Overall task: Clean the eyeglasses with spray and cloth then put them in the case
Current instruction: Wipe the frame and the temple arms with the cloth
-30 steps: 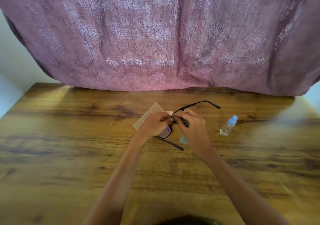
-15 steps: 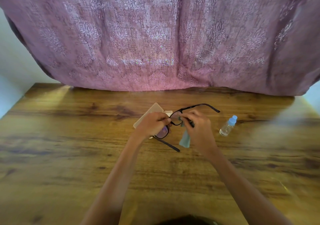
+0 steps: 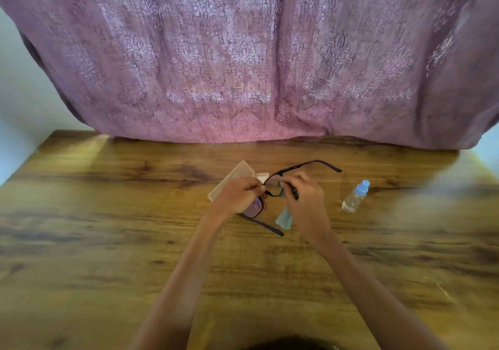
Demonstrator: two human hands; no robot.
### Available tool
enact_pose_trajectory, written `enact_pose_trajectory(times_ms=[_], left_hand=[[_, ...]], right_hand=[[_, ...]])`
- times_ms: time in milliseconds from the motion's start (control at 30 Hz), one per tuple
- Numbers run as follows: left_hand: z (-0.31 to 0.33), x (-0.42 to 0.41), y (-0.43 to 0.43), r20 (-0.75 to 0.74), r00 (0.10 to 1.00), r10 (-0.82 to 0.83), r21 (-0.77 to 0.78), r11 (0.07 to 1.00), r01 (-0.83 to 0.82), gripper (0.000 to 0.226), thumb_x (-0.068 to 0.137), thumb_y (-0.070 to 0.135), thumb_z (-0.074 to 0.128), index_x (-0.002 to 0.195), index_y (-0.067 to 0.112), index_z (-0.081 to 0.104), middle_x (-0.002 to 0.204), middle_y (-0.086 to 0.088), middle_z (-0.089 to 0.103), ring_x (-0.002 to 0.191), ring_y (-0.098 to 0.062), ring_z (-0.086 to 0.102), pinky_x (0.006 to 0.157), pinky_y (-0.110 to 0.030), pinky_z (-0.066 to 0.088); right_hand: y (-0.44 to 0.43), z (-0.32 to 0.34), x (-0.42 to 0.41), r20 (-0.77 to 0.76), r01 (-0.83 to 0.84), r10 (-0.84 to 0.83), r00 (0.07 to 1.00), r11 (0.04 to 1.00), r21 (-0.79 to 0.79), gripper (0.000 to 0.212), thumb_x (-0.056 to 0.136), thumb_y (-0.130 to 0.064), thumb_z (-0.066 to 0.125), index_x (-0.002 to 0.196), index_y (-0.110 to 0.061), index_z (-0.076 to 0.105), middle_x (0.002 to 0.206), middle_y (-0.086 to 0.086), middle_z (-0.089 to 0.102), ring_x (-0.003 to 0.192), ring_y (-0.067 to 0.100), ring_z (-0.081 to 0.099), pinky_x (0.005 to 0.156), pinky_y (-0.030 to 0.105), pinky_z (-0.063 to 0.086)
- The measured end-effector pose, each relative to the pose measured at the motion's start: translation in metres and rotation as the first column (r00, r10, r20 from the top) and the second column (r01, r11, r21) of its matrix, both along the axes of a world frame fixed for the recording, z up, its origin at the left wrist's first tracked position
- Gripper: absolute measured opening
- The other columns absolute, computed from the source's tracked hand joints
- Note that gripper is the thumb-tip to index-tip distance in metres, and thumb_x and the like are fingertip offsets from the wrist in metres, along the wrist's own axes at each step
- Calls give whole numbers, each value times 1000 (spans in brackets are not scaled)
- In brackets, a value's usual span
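Black-framed eyeglasses (image 3: pixel 307 165) with both arms unfolded are held just above the wooden table (image 3: pixel 108 228). My left hand (image 3: pixel 237 194) grips the frame at the bridge, over the near lens. My right hand (image 3: pixel 305 201) pinches a pale blue-green cloth (image 3: pixel 283 218) against the far lens; the cloth's loose end hangs below my fingers. A beige case (image 3: pixel 232 178) lies on the table behind my left hand, partly hidden by it. A small clear spray bottle (image 3: pixel 355 197) with a blue cap lies on its side to the right of my hands.
A pink patterned curtain (image 3: pixel 248 60) hangs along the table's far edge. Pale wall shows at the far left. Bare wood lies to the left, right and front of my hands.
The glasses have tilted slightly and the cloth's hanging end has come further out below my right hand. Both hands stay in nearly the same place.
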State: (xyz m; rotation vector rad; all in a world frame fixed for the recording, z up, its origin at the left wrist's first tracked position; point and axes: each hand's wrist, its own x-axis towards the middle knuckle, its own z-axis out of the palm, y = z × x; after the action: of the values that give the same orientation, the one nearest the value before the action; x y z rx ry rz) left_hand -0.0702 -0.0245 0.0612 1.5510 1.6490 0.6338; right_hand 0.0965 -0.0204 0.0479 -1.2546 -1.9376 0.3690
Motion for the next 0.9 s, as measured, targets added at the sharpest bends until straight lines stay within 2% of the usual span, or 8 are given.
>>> enact_pose_trajectory(times_ms=[100, 267, 500, 633, 767, 833, 900], left_hand=[[0, 0, -1, 15, 1000, 8, 1, 1000, -8, 22, 95, 17, 54, 87, 8, 72, 93, -6, 72, 91, -16, 61, 80, -29, 42], [0, 0, -1, -7, 1000, 8, 2, 1000, -8, 22, 95, 18, 54, 91, 8, 73, 97, -7, 73, 96, -20, 63, 88, -36, 44], [2, 3, -2, 17, 1000, 4, 8, 1000, -4, 23, 96, 17, 54, 91, 6, 73, 95, -7, 72, 96, -21, 63, 87, -36, 45], [1, 4, -1, 16, 1000, -1, -9, 1000, 2, 23, 96, 18, 54, 86, 8, 72, 94, -7, 72, 96, -21, 62, 89, -38, 44], [0, 4, -1, 4, 1000, -15, 8, 1000, 15, 22, 96, 17, 53, 84, 10, 71, 85, -2, 69, 89, -17, 61, 85, -35, 44], [1, 4, -1, 0, 1000, -16, 6, 1000, 16, 22, 95, 17, 53, 83, 13, 71, 83, 0, 69, 87, -15, 61, 83, -33, 44], [1, 4, 0, 3, 1000, -13, -2, 1000, 13, 22, 95, 18, 53, 80, 16, 70, 78, 5, 68, 84, -13, 61, 81, -30, 44]], right_hand=[[-1, 0, -2, 0, 5, -5, 1000, 1000, 11, 12, 88, 0, 66, 97, 1, 74, 88, 11, 65, 75, 23, 62, 66, 34, 52], [-7, 0, -7, 39, -117, 117, 992, 993, -3, 12, 86, 5, 67, 96, 3, 74, 89, 15, 66, 80, 29, 63, 69, 43, 53], [1, 4, -1, -19, 25, -24, 1000, 999, 29, 12, 88, 0, 66, 97, -3, 74, 90, 9, 67, 80, 21, 64, 70, 34, 52], [-3, 3, -5, 7, -37, 37, 999, 999, 18, 13, 86, 2, 68, 97, -1, 75, 88, 11, 67, 77, 23, 64, 67, 31, 51], [-7, 3, -9, 7, -90, 90, 996, 996, 3, 13, 86, 4, 67, 96, 0, 74, 89, 12, 66, 80, 22, 63, 72, 18, 44], [-4, 4, -8, -2, -67, 67, 998, 998, 1, 13, 88, 1, 66, 97, 0, 74, 90, 12, 66, 82, 23, 63, 73, 24, 47], [1, 5, -6, -8, -20, 21, 1000, 1000, 21, 13, 89, 0, 65, 98, 1, 74, 90, 14, 66, 82, 26, 63, 73, 38, 52]])
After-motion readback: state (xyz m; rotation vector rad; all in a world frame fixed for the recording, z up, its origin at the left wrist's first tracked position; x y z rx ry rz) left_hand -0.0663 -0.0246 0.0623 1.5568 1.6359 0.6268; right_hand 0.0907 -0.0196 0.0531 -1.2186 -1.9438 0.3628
